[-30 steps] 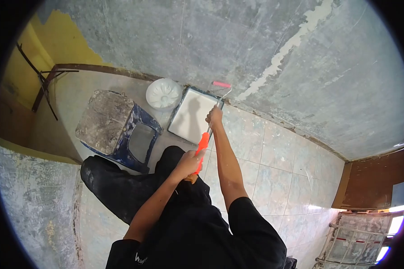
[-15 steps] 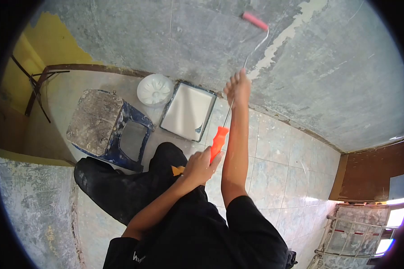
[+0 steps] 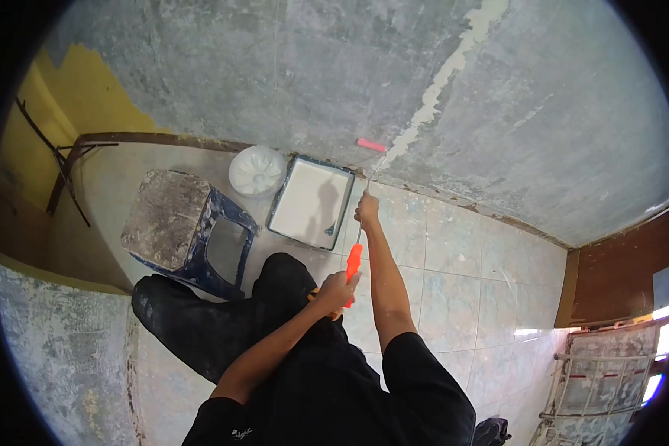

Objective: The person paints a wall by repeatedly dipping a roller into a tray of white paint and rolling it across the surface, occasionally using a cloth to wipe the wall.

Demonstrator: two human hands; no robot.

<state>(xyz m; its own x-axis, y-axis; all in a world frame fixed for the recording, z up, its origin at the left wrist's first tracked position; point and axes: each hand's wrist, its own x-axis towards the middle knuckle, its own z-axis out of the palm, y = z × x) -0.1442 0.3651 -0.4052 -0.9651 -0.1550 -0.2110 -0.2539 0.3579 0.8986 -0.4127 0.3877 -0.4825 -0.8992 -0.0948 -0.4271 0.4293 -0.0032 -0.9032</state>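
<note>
My left hand [image 3: 337, 290] is wrapped round the orange handle [image 3: 354, 262] of a paint roller. Farther up, my right hand [image 3: 366, 209] grips the roller's thin metal rod. At the rod's far end the pink roller head [image 3: 372, 144] is at the foot of the grey wall [image 3: 334, 82], left of the lower end of a pale strip [image 3: 432, 95]. Just left of my right hand lies a dark-rimmed tray [image 3: 276, 206] of white paint, with a shadow across it.
A white fluted bowl [image 3: 257, 172] stands left of the tray. Beside it is a blue stool [image 3: 167, 215] with a stained top, near my bent legs [image 3: 201, 320]. Brown boards [image 3: 617, 271] and a metal frame [image 3: 602, 379] are at the right.
The roller head has moved down the wall and to the left. Both hands have come down and slightly left with the rod and handle. The view has shifted a little.
</note>
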